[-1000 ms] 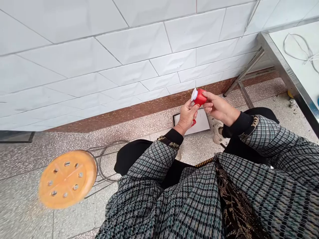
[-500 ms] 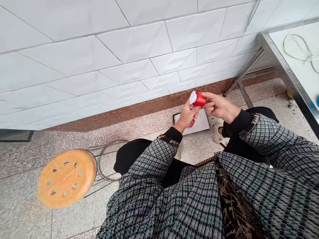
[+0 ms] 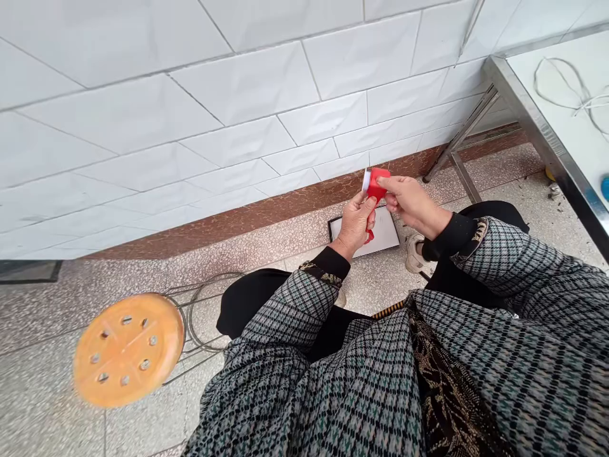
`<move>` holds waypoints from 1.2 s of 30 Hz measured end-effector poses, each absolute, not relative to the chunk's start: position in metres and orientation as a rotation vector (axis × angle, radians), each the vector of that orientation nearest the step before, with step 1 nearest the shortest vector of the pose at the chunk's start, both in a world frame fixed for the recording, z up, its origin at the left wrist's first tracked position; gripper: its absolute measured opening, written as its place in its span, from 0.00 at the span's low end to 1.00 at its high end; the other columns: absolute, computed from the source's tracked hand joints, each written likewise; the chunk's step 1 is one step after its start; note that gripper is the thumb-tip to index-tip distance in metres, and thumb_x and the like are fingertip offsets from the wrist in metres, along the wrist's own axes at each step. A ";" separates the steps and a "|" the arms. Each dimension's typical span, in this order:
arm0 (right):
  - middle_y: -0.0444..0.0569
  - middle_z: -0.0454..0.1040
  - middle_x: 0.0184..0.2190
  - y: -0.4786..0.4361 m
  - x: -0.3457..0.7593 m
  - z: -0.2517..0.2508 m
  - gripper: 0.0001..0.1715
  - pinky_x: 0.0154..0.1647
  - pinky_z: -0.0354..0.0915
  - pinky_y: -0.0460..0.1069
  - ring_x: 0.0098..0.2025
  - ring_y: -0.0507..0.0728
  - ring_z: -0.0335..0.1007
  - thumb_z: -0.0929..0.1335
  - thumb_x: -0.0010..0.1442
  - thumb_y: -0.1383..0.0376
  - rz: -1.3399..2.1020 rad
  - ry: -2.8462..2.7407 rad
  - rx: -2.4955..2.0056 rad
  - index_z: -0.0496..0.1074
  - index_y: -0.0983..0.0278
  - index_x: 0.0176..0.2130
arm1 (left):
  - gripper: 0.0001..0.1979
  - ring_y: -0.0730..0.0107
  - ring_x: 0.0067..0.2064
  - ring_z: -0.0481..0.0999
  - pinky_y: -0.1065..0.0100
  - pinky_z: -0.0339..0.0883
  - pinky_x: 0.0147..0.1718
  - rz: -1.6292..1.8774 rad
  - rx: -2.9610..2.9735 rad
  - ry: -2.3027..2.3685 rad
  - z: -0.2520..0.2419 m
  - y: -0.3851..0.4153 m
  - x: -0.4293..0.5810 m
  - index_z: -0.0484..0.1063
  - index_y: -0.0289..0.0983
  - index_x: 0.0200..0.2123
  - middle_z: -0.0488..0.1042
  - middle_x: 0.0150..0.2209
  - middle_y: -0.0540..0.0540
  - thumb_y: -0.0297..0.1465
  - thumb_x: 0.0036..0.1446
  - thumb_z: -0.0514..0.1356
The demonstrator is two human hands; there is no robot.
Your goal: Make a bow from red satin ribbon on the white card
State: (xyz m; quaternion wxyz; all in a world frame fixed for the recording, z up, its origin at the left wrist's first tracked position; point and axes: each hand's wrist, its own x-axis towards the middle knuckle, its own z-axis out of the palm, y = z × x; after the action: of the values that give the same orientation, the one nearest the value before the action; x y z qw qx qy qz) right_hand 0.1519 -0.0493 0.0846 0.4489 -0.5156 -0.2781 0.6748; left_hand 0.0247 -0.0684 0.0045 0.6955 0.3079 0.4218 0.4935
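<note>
A small red container with a white end sits between both my hands, held out in front of my knees. My right hand grips it from the right, fingers curled round its body. My left hand is closed below it, thumb touching the container, and a second small red piece pokes out beneath the fingers. Under the hands, on the floor, lies a flat white board with a dark edge.
An orange round stool with holes stands on a wire frame at the lower left. A metal-edged table with a white top and a loose wire is at the right. A white tiled wall faces me.
The red container has turned, so its white end now shows almost edge-on instead of facing me. Both hands stayed close together on it; the view shifted slightly.
</note>
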 end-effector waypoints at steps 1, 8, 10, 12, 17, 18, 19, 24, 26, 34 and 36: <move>0.35 0.57 0.16 -0.045 0.154 0.086 0.20 0.16 0.47 0.41 0.16 0.44 0.46 0.74 0.64 0.67 1.627 -0.658 -1.278 0.64 0.63 0.26 | 0.24 0.82 0.15 0.53 0.75 0.44 0.15 1.097 0.709 0.977 0.003 -0.069 0.025 0.71 0.38 0.38 0.61 0.15 0.61 0.50 0.50 0.72; 0.35 0.59 0.18 -0.029 0.163 0.091 0.13 0.15 0.45 0.38 0.16 0.42 0.45 0.69 0.69 0.71 1.736 -0.444 -1.223 0.66 0.65 0.31 | 0.20 0.81 0.17 0.55 0.73 0.46 0.17 1.056 1.036 1.114 -0.006 -0.065 0.021 0.69 0.37 0.27 0.61 0.17 0.57 0.47 0.54 0.68; 0.34 0.59 0.18 -0.030 0.162 0.093 0.11 0.14 0.44 0.37 0.15 0.42 0.44 0.67 0.70 0.72 1.789 -0.376 -1.233 0.67 0.65 0.33 | 0.18 0.81 0.19 0.55 0.73 0.47 0.18 1.102 1.073 1.117 -0.009 -0.061 0.020 0.71 0.37 0.29 0.62 0.18 0.57 0.45 0.54 0.69; 0.35 0.60 0.18 -0.032 0.162 0.097 0.09 0.13 0.44 0.36 0.14 0.41 0.44 0.66 0.71 0.72 1.854 -0.312 -1.238 0.68 0.65 0.35 | 0.17 0.81 0.20 0.56 0.73 0.48 0.19 1.163 1.071 1.083 -0.012 -0.058 0.019 0.74 0.37 0.38 0.62 0.19 0.58 0.43 0.53 0.71; 0.35 0.61 0.18 -0.034 0.165 0.102 0.10 0.11 0.45 0.35 0.13 0.41 0.45 0.63 0.73 0.72 1.977 -0.202 -1.257 0.68 0.65 0.36 | 0.37 0.79 0.19 0.55 0.71 0.51 0.21 1.115 1.120 0.920 -0.016 -0.050 0.009 0.67 0.42 0.64 0.59 0.19 0.59 0.40 0.54 0.73; 0.35 0.61 0.17 -0.034 0.166 0.102 0.11 0.11 0.45 0.35 0.12 0.41 0.45 0.63 0.73 0.72 1.995 -0.189 -1.265 0.68 0.65 0.36 | 0.39 0.79 0.19 0.55 0.71 0.51 0.20 1.085 1.143 0.890 -0.017 -0.048 0.007 0.66 0.43 0.66 0.59 0.19 0.59 0.40 0.53 0.73; 0.35 0.60 0.17 -0.035 0.167 0.102 0.11 0.11 0.46 0.35 0.12 0.41 0.45 0.62 0.73 0.72 2.013 -0.179 -1.269 0.67 0.65 0.36 | 0.41 0.79 0.19 0.55 0.71 0.51 0.20 1.054 1.161 0.862 -0.018 -0.046 0.004 0.65 0.43 0.67 0.59 0.19 0.59 0.40 0.53 0.74; 0.33 0.56 0.17 -0.039 0.170 0.101 0.10 0.10 0.46 0.36 0.12 0.41 0.44 0.64 0.72 0.71 2.095 -0.116 -1.269 0.64 0.63 0.35 | 0.46 0.83 0.19 0.55 0.73 0.52 0.19 0.942 1.209 0.768 -0.022 -0.039 -0.004 0.62 0.43 0.70 0.67 0.24 0.57 0.42 0.50 0.74; 0.33 0.53 0.17 -0.040 0.171 0.101 0.10 0.10 0.46 0.36 0.12 0.42 0.44 0.63 0.72 0.70 2.138 -0.098 -1.253 0.64 0.62 0.36 | 0.47 0.84 0.20 0.57 0.74 0.54 0.20 0.920 1.205 0.736 -0.023 -0.039 -0.004 0.62 0.42 0.70 0.72 0.29 0.55 0.42 0.49 0.74; 0.33 0.53 0.16 -0.041 0.174 0.107 0.10 0.11 0.49 0.37 0.13 0.42 0.44 0.70 0.67 0.67 2.220 -0.195 -1.264 0.65 0.63 0.35 | 0.41 0.82 0.19 0.63 0.74 0.55 0.19 0.952 0.973 0.695 -0.011 -0.048 0.004 0.70 0.38 0.53 0.69 0.23 0.59 0.45 0.38 0.78; 0.34 0.57 0.17 -0.047 0.171 0.105 0.12 0.12 0.51 0.37 0.14 0.42 0.47 0.73 0.66 0.64 2.163 -0.300 -1.248 0.67 0.63 0.35 | 0.38 0.82 0.17 0.61 0.74 0.52 0.17 0.990 0.929 0.736 -0.006 -0.052 0.007 0.70 0.38 0.48 0.67 0.20 0.60 0.48 0.37 0.78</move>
State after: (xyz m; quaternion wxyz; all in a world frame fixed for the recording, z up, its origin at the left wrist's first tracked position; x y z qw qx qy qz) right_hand 0.1708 -0.0473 0.1052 0.3083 -0.4720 -0.1136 0.8181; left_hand 0.0070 -0.0516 -0.0058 0.7165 0.4198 0.3325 0.4471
